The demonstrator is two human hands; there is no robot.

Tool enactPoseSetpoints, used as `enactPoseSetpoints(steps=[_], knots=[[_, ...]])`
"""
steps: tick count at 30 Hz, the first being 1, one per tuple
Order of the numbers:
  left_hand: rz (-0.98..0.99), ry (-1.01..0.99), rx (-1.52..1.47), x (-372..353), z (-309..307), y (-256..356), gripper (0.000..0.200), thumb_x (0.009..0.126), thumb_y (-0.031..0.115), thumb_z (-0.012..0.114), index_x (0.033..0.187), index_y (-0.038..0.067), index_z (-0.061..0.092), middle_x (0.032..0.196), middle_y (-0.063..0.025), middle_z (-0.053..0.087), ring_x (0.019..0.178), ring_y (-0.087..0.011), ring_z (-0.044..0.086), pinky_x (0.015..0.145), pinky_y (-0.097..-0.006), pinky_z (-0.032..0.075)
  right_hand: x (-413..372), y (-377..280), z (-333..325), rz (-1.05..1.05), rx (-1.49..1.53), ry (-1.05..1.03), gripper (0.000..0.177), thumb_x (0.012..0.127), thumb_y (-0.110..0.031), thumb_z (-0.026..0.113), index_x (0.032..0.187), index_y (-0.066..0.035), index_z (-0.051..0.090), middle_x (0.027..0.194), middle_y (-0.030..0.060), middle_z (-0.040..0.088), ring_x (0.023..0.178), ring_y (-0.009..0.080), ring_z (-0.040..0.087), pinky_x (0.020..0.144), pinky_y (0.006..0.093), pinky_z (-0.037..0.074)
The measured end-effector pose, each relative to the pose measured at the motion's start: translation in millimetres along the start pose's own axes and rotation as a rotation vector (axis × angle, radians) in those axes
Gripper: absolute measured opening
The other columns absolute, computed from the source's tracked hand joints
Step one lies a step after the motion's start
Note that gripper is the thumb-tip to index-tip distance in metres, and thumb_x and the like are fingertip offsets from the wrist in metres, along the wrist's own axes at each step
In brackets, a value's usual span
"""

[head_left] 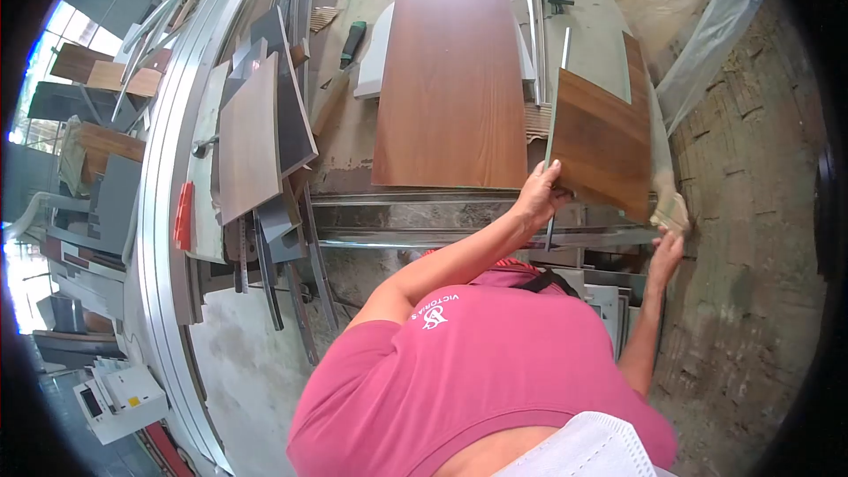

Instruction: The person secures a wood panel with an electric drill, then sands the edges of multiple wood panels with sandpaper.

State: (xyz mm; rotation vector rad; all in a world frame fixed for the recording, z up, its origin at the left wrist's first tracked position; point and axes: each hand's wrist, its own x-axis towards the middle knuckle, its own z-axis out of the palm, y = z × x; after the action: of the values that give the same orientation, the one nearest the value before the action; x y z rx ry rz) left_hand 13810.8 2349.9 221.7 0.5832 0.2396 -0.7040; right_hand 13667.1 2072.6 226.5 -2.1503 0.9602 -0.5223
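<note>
My left hand (541, 194) is closed on the left edge of a dark brown wood-grain board (605, 146), its thumb on the near face. The board is tilted at the right end of the bench. My right hand (669, 252) is closed on a crumpled, cream-striped rag (671, 212) beside the board's lower right corner. To the left, a larger reddish-brown panel (450, 88) lies across the work surface on white supports.
Stacked panels (252, 137) and dark strips stand at the left, with a red plastic piece (184, 216) beside them. Long metal profiles (163, 177) run along the left side. A green-handled tool (353, 42) lies behind. Clear plastic sheeting (715, 40) hangs at right.
</note>
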Motion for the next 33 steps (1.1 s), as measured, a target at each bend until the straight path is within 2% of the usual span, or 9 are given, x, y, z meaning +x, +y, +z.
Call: enactPoseSetpoints(steps=[5, 7, 16, 18, 23, 26, 28, 30, 33], knots=[[-0.072, -0.025, -0.07, 11.4, 1.0, -12.3, 0.039, 0.094, 0.031, 0.044, 0.124, 0.006, 0.04, 0.126, -0.0103, 0.045, 0.115, -0.0277, 0.043, 0.099, -0.0461, 0.033, -21.2, -61.3, -33.7, -0.152, 0.078, 0.194, 0.033, 0.095, -0.025, 0.037, 0.104, -0.002, 0.059, 0.093, 0.0062, 0.062, 0.075, 0.013, 0.054, 0.07, 0.0307, 0.044], [-0.143, -0.009, -0.095, 13.0, 3.3, -13.1, 0.048, 0.093, 0.032, 0.046, 0.129, 0.002, 0.035, 0.133, -0.0135, 0.039, 0.123, -0.0303, 0.036, 0.104, -0.049, 0.026, -27.7, -82.4, -30.4, -0.141, 0.431, 0.108, 0.032, 0.095, -0.025, 0.04, 0.112, 0.0, 0.052, 0.102, 0.0066, 0.061, 0.079, 0.0113, 0.053, 0.074, 0.0276, 0.045], [-0.196, 0.2, -0.039, -24.4, 9.8, 0.4, 0.066, 0.091, 0.034, 0.05, 0.136, -0.001, 0.018, 0.142, -0.0239, 0.018, 0.125, -0.0381, 0.033, 0.102, -0.0515, 0.027, -27.0, -136.1, 40.6, -0.301, 0.206, -0.329, 0.026, 0.094, -0.022, 0.048, 0.103, 0.001, 0.057, 0.097, 0.0087, 0.062, 0.086, 0.0154, 0.057, 0.079, 0.0286, 0.044], [-0.191, 0.101, -0.062, -31.9, -1.5, 2.7, 0.068, 0.09, 0.034, 0.052, 0.136, -0.002, 0.017, 0.141, -0.0269, 0.015, 0.123, -0.0386, 0.036, 0.1, -0.0495, 0.03, -37.3, -176.1, 53.9, -0.662, 0.103, -0.304, 0.021, 0.089, -0.012, 0.053, 0.107, -0.002, 0.057, 0.104, 0.009, 0.061, 0.093, 0.0196, 0.057, 0.082, 0.0311, 0.044], [-0.148, 0.08, -0.137, -104.1, -24.7, 49.6, 0.072, 0.088, 0.034, 0.054, 0.137, -0.002, 0.017, 0.141, -0.0281, 0.019, 0.125, -0.0391, 0.033, 0.103, -0.0476, 0.03, -42.9, -206.3, 89.7, -1.137, 0.002, -0.51, 0.036, 0.073, 0.002, 0.06, 0.108, -0.006, 0.06, 0.11, 0.0096, 0.059, 0.104, 0.0251, 0.055, 0.09, 0.0344, 0.043], [0.077, 0.401, -0.252, -133.1, -62.4, 71.0, 0.073, 0.087, 0.035, 0.056, 0.138, 0.003, 0.016, 0.137, -0.0267, 0.028, 0.127, -0.0377, 0.032, 0.101, -0.0489, 0.033, -46.5, -201.3, 117.3, -1.414, -0.124, -0.611, 0.041, 0.064, 0.005, 0.059, 0.102, -0.01, 0.063, 0.11, 0.0065, 0.06, 0.106, 0.0234, 0.055, 0.093, 0.0371, 0.041], [0.226, 0.41, -0.292, -135.1, -86.6, 85.3, 0.054, 0.086, 0.034, 0.059, 0.125, 0.006, 0.035, 0.123, -0.019, 0.042, 0.116, -0.0319, 0.043, 0.094, -0.0487, 0.04, -45.7, -191.9, 134.3, -1.415, -0.168, -0.647, 0.039, 0.067, 0.006, 0.057, 0.101, -0.011, 0.064, 0.112, 0.0045, 0.06, 0.107, 0.0221, 0.054, 0.094, 0.0401, 0.04], [0.365, 0.4, -0.262, -122.0, -111.1, 95.2, 0.046, 0.086, 0.032, 0.06, 0.12, 0.006, 0.042, 0.118, -0.0156, 0.048, 0.109, -0.0285, 0.049, 0.09, -0.0469, 0.043, -25.9, -186.8, 157.6, -1.493, -0.221, -0.527, 0.041, 0.068, 0.007, 0.055, 0.103, -0.012, 0.064, 0.115, 0.003, 0.059, 0.108, 0.0219, 0.054, 0.097, 0.0418, 0.037], [0.369, 0.429, -0.278, -107.0, -121.2, 108.7, 0.035, 0.086, 0.029, 0.06, 0.111, 0.007, 0.05, 0.106, -0.012, 0.056, 0.099, -0.0263, 0.056, 0.085, -0.0449, 0.047, 9.0, -210.7, 191.2, -1.423, -0.388, -0.352, 0.04, 0.074, 0.006, 0.051, 0.108, -0.012, 0.062, 0.117, 0.002, 0.059, 0.11, 0.0233, 0.052, 0.099, 0.0424, 0.033]])
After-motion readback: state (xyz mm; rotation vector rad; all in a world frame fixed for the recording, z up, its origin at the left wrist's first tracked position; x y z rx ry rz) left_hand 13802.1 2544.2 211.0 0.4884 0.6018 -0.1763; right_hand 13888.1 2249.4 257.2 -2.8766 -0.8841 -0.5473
